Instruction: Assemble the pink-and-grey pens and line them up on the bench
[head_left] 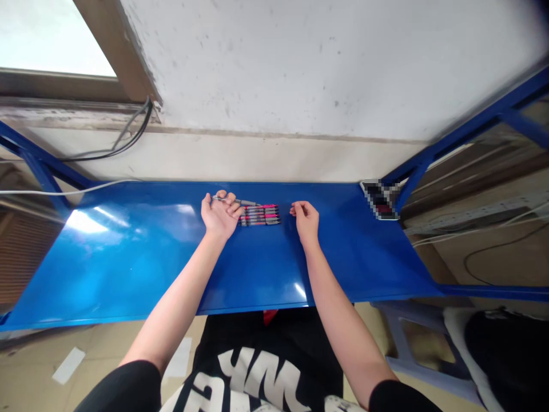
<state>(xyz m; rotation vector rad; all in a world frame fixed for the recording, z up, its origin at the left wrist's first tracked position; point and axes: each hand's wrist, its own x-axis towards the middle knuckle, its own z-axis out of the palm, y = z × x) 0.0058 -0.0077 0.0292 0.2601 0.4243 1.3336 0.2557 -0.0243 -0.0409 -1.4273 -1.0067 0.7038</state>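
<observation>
A blue metal shelf board (128, 257) lies in front of me. Near its far edge several pens with pink parts (261, 215) lie side by side in a small row. My left hand (219, 214) rests palm up just left of the row, and its fingers are closed on a thin grey pen (234, 200) that points right over the row. My right hand (305, 220) sits a little right of the pens with its fingers curled inward; I cannot make out anything in it.
A blurred dark object (381, 200) lies at the shelf's back right corner beside a blue frame post (463, 131). Cables (124, 140) run along the wall ledge at the left. A grey stool (412, 349) stands on the floor at the lower right.
</observation>
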